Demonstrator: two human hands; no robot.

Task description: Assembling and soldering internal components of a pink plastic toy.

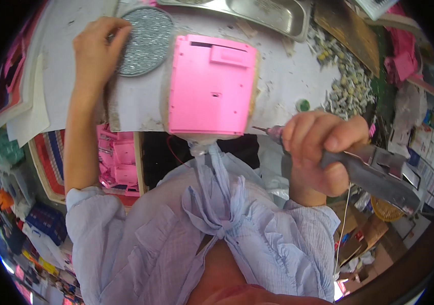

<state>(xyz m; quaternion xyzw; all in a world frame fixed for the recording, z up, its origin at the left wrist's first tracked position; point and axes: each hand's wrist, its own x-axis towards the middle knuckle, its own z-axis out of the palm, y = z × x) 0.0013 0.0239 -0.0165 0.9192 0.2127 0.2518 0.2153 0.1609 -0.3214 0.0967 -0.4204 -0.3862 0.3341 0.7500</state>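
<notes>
My right hand (324,147) is wrapped round a dark grey electric screwdriver (377,175). Its thin bit points left, just off the lower right corner of a pink plastic panel (201,86). The panel lies face up before me on a pale, worn backing, with a slot at its far edge and small holes across its face. At the far left, my left hand (97,48) is over the near-left rim of a round dish (146,38) full of small silvery screws. Its fingers are bent in a pinch; whatever lies between the fingertips is too small to make out.
Metal trays (265,15) stand at the back. A heap of small pale parts (349,84) covers the right of the table, near a green round piece (303,105). More pink parts (120,157) fill an open drawer-like box below my left forearm. A white cord hangs at right.
</notes>
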